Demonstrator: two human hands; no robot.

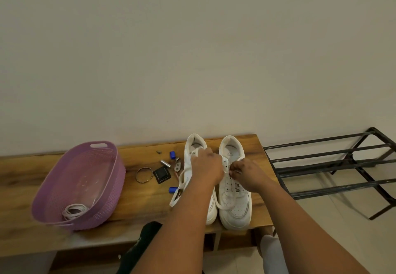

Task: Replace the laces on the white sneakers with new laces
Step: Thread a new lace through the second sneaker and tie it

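Two white sneakers stand side by side on the wooden bench, toes toward me. The left sneaker [194, 145] is partly hidden by my left arm. My left hand [206, 165] grips a white lace [181, 179] that loops down the shoe's left side onto the bench. The right sneaker [234, 201] has a loose white lace across its lower eyelets. My right hand [246, 172] pinches that lace near the upper eyelets. A coil of white laces [74, 210] lies in the purple basket.
The purple basket [107, 188] sits at the bench's left. Small items lie between basket and shoes: a bangle [144, 174], a black square object [161, 174], a metal cylinder [165, 164], two blue caps [172, 155]. A black metal shoe rack [334, 166] stands on the floor, right.
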